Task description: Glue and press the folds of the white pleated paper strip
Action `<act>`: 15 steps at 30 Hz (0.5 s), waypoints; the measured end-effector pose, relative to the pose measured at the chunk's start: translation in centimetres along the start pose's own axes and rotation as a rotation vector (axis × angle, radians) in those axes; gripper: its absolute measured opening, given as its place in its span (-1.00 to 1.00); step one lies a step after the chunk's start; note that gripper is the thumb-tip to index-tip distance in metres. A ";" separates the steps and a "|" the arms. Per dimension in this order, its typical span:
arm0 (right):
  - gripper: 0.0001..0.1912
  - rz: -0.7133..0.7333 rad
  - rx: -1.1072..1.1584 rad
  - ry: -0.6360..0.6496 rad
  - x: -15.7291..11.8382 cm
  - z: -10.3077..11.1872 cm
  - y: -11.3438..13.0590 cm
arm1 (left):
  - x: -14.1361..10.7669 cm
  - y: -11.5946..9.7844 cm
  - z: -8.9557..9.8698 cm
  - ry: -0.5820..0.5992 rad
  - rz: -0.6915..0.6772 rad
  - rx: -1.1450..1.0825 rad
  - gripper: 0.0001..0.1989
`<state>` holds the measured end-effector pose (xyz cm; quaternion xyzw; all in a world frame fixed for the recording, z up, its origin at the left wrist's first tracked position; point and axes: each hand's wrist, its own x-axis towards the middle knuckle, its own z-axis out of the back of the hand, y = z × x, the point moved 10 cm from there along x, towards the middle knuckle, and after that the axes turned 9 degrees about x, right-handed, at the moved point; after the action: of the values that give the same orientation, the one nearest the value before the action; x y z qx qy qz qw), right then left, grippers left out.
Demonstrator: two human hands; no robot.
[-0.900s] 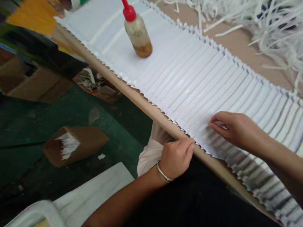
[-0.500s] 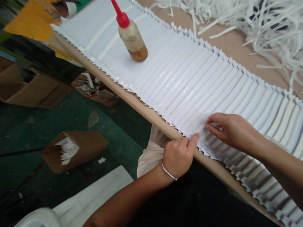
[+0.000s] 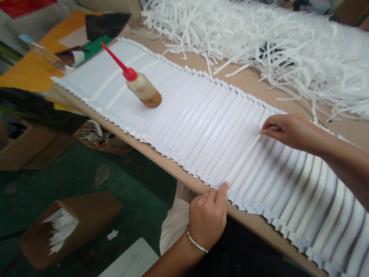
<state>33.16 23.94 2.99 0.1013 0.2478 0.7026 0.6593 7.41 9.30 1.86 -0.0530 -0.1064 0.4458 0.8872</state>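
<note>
A long sheet of overlapping white paper strips (image 3: 213,119), with zigzag-cut edges, lies across the table. My left hand (image 3: 209,217), wearing a ring and a bangle, rests at the near edge. Its index fingertip is stretched out and presses on one end of a strip; the other fingers are bent and partly hidden. Toward the far edge, my right hand (image 3: 288,130) is closed in a pinch on a narrow white paper strip (image 3: 245,154) that runs between both hands. A squeeze bottle (image 3: 144,90) with a red nozzle and brownish liquid stands on the sheet's left part.
A heap of curly white paper shreds (image 3: 230,38) covers the table's far side. Below on the green floor (image 3: 135,184) stand a paper bag (image 3: 92,215) with white scraps and a cardboard box (image 3: 43,148). Yellow wrapping (image 3: 23,75) lies beyond the left end.
My right hand has moved away from my left, toward the sheet's far edge, still pinched. My left fingertip stays by the near edge. The view has tilted up, showing more of the heap.
</note>
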 end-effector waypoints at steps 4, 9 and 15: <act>-0.75 0.007 -0.037 0.035 0.8 -1.1 -0.2 | 0.0 0.1 -0.1 0.001 -0.004 -0.017 -0.62; -0.76 -0.017 -0.049 0.057 1.1 -1.7 -0.5 | 0.1 0.1 -0.2 -0.004 0.000 -0.053 -0.62; -0.75 -0.019 -0.062 0.072 1.2 -2.2 -0.5 | 0.1 0.2 -0.2 -0.012 0.005 -0.060 -0.61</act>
<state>32.45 24.66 0.65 0.0530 0.2504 0.7069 0.6594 7.30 9.52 1.68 -0.0773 -0.1248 0.4450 0.8834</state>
